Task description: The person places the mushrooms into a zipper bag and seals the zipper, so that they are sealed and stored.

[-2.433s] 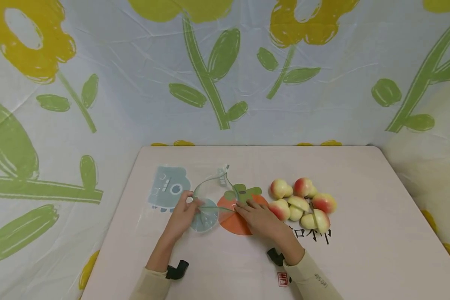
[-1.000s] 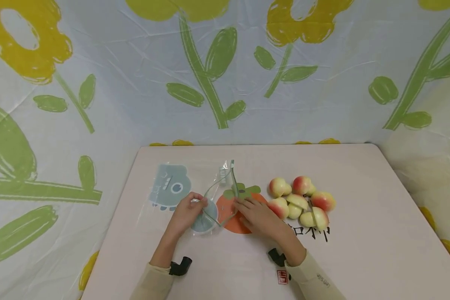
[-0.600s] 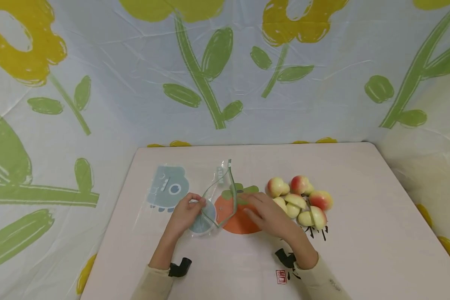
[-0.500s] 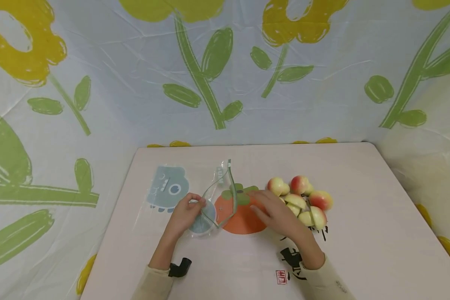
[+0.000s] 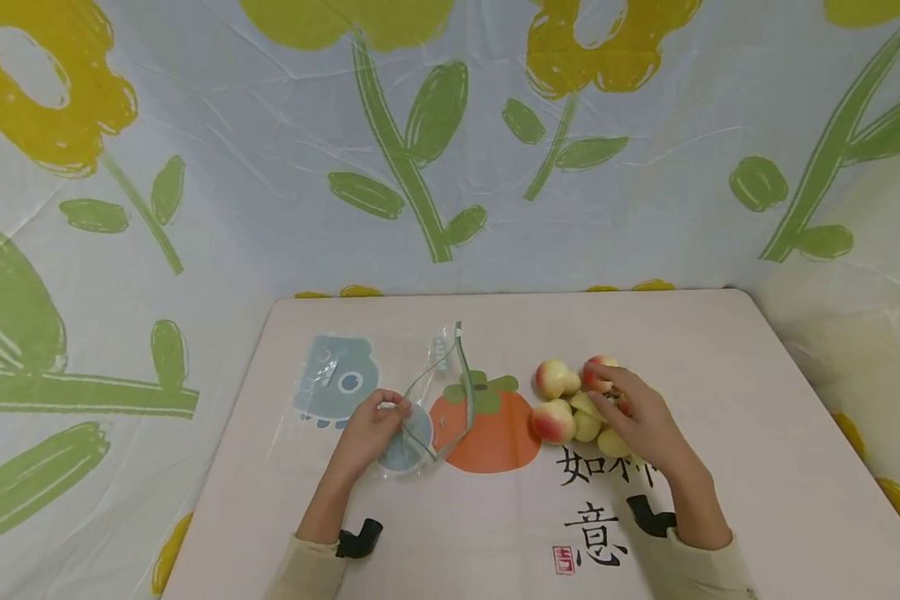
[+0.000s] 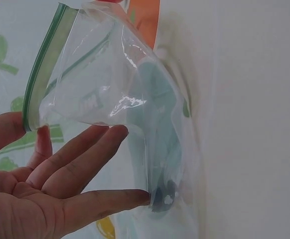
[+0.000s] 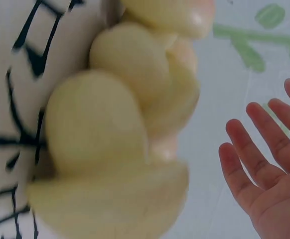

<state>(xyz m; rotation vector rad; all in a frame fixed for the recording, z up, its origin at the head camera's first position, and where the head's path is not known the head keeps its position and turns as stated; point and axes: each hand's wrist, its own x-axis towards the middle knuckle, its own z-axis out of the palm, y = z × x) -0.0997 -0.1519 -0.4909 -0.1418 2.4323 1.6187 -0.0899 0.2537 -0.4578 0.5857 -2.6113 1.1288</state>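
Nearest me, my pale sleeves point(image 5: 307, 570) reach in over a pale pink table point(image 5: 750, 467) marked with black lettering point(image 5: 596, 542) and a red stamp point(image 5: 564, 560). Beyond them, my left hand point(image 5: 371, 429) pinches the green-edged lip of a clear plastic bag point(image 5: 468, 392), its mouth standing apart in a diamond left of the painted orange fruit point(image 5: 495, 437). My right hand point(image 5: 645, 415), fingers straight and spread, hangs over the fruit pile point(image 5: 587, 427), pieces of pale yellow and red at the bag's right. I see nothing in its grasp; the wrist view shows a gap between fingertips and fruit. As I judge it, the left pinch should stay light and steady, since a tug could fold that thin mouth flat. For the right, coming down from above onto one piece, fingers either side, looks surest; these rounded shapes lie crowded together and a careless nudge could roll a neighbour. At the back hangs a cloth point(image 5: 645, 225) of yellow flowers.
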